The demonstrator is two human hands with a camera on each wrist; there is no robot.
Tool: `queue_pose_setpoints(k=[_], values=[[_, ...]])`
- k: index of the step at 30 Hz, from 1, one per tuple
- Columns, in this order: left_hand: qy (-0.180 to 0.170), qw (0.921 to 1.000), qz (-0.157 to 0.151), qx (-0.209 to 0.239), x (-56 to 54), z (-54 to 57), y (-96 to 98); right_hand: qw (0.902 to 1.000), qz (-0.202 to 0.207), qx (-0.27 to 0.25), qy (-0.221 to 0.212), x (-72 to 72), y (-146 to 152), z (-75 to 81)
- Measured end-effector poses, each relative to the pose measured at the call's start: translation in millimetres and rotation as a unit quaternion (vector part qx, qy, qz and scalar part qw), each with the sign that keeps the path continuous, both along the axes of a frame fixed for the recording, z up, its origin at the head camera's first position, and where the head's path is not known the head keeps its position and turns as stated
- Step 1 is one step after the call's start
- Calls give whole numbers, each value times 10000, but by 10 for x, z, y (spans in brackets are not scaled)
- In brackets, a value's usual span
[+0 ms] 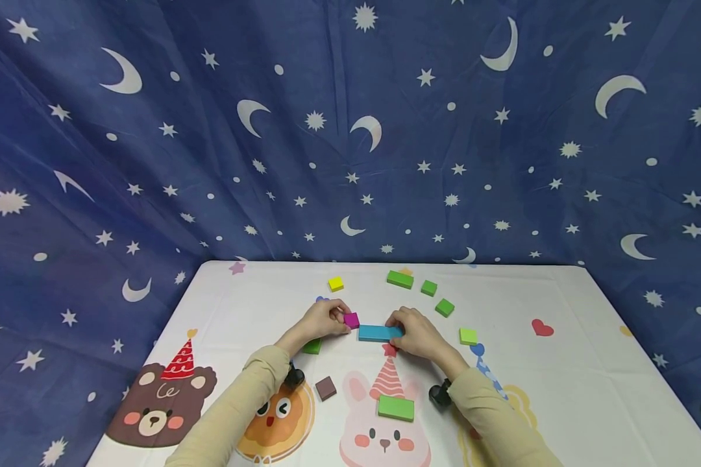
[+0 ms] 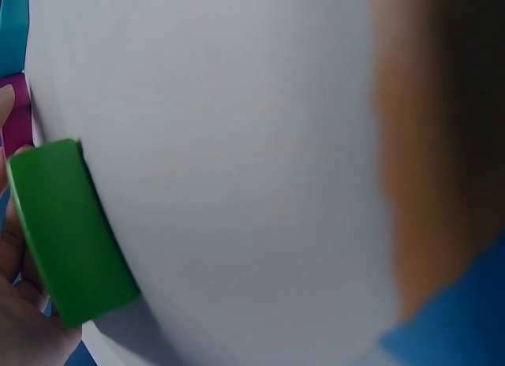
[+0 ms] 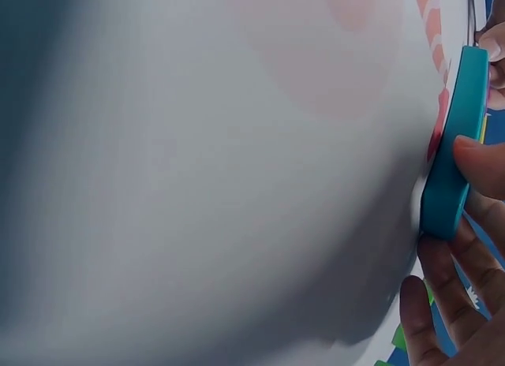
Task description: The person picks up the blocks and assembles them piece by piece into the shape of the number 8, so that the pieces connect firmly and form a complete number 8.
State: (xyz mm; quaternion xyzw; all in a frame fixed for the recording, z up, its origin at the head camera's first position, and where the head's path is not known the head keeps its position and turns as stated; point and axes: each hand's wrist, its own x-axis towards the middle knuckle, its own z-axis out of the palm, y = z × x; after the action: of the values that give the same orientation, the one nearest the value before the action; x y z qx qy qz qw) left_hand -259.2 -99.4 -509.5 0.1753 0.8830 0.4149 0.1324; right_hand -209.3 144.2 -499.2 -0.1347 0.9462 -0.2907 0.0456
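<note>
In the head view my left hand (image 1: pixel 320 320) pinches a small magenta block (image 1: pixel 352 321) between thumb and fingers. My right hand (image 1: pixel 418 334) grips the right end of a long blue block (image 1: pixel 376 333), which lies crosswise just right of the magenta one. The right wrist view has the thumb on the broad side of this blue block (image 3: pixel 451 169) and fingers at its near end. Beside the left wrist a green block (image 1: pixel 312 347) lies on the table, partly covered by the arm. In the left wrist view that green block (image 2: pixel 72 232) hides part of the left hand (image 2: pixel 28 326).
Behind the hands lie a yellow block (image 1: pixel 335 284) and several green blocks, one long (image 1: pixel 400 279). A lime block (image 1: pixel 468 336) is right of the right hand. Nearer are a brown block (image 1: pixel 326 388) and a long green block (image 1: pixel 396 408). A starry blue curtain (image 1: pixel 304 143) hangs behind the table.
</note>
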Motion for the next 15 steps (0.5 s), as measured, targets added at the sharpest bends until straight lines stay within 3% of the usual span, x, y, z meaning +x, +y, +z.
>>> queue_pose_setpoints(k=[8, 15], values=[[47, 10000, -66, 58, 8, 9, -9, 10000, -7, -33, 23, -7, 2, -15], [-122, 9999, -55, 57, 17, 32, -14, 10000, 17, -28, 25, -7, 6, -17]])
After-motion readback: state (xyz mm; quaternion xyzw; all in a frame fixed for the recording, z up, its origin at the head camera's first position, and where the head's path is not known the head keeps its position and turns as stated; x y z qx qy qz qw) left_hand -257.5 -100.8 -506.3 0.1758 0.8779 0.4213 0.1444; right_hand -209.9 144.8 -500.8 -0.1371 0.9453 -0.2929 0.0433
